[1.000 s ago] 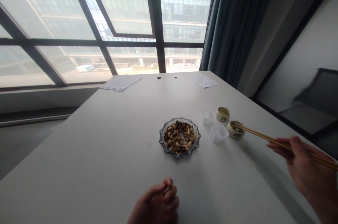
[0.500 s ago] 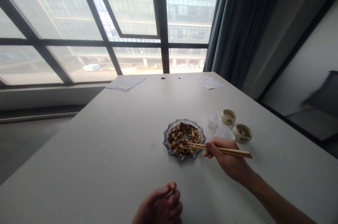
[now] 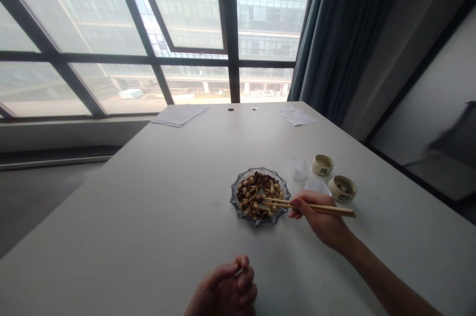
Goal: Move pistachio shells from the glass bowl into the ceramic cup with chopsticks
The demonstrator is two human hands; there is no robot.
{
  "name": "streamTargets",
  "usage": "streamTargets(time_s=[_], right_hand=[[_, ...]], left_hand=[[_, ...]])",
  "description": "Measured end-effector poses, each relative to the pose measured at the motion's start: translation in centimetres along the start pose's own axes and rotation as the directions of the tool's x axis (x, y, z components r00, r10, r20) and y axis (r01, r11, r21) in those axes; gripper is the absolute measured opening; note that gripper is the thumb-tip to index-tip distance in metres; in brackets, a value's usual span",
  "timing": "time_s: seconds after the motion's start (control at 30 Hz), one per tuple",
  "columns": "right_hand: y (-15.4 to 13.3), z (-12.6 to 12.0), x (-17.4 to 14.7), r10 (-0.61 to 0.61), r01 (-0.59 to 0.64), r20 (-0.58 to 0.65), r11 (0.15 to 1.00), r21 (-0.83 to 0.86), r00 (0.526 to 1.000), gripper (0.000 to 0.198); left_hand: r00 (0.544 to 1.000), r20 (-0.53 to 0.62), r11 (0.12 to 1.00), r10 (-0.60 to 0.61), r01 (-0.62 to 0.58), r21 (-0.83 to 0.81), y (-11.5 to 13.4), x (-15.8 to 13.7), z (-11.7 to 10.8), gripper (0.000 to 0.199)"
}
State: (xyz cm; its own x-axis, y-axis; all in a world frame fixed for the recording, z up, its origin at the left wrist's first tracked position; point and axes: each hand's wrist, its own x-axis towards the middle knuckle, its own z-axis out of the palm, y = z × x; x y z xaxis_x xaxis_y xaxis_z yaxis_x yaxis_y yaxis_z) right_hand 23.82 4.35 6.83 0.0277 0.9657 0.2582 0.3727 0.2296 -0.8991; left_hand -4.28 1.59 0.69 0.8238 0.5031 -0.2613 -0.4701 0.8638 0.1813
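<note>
My right hand is closed around a pair of wooden chopsticks. Their tips reach over the right side of a scalloped glass bowl and touch the mix inside. That mix holds pistachios and dark reddish-brown seeds; whether a nut is between the tips I cannot tell. Nearer to me, my left hand rests at the table's front with curled fingers and nothing seen in them. Just beyond the right hand sits a clear plastic container, partly hidden by that hand.
A second clear container stands behind the first. Two cream ceramic cups with dark characters, a far cup and a near cup with dark bits inside, stand at right. Papers and a thin sheet lie on the white table.
The right hand and the rear ends of the chopsticks have risen slightly, and the tips have shifted a little within the nuts. My left hand looks unchanged.
</note>
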Motion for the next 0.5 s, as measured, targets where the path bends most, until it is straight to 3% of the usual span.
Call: streamTargets(time_s=[0.5], right_hand=[[0.88, -0.06, 0.35, 0.062, -0.061, 0.004, 0.985, 0.162, 0.998, 0.037]], left_hand=[[0.999, -0.027, 1.0, 0.023, -0.024, -0.007, -0.17, -0.1, 0.36, 0.015]])
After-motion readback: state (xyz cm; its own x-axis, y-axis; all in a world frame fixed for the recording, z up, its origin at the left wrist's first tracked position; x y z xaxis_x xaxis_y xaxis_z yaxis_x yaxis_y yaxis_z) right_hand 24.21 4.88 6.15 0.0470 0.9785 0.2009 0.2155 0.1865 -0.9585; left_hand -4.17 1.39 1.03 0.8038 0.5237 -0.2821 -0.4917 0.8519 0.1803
